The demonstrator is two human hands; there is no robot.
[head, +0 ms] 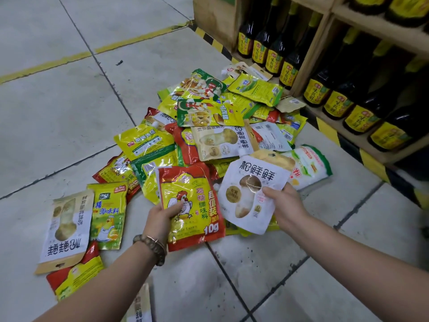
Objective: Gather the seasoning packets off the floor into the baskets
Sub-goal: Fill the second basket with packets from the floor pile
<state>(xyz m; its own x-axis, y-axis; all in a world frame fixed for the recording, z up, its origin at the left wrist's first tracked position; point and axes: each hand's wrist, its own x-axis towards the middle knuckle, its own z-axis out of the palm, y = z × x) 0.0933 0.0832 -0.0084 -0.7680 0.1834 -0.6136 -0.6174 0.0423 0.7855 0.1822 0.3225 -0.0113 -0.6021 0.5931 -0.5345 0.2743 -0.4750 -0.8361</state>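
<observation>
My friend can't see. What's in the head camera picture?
The left hand holds a red rooster packet and the right hand a white packet, at a pile of packets on the tiled floor. Sauce bottles fill a wooden shelf nearby.

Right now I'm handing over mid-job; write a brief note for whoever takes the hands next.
Left hand grips the red chicken packet. Right hand pinches a white packet. The pile of other packets lies on the floor just beyond both hands. No basket is in view, so nothing shows as binned. Left: basket these two, then clear the pile.
</observation>
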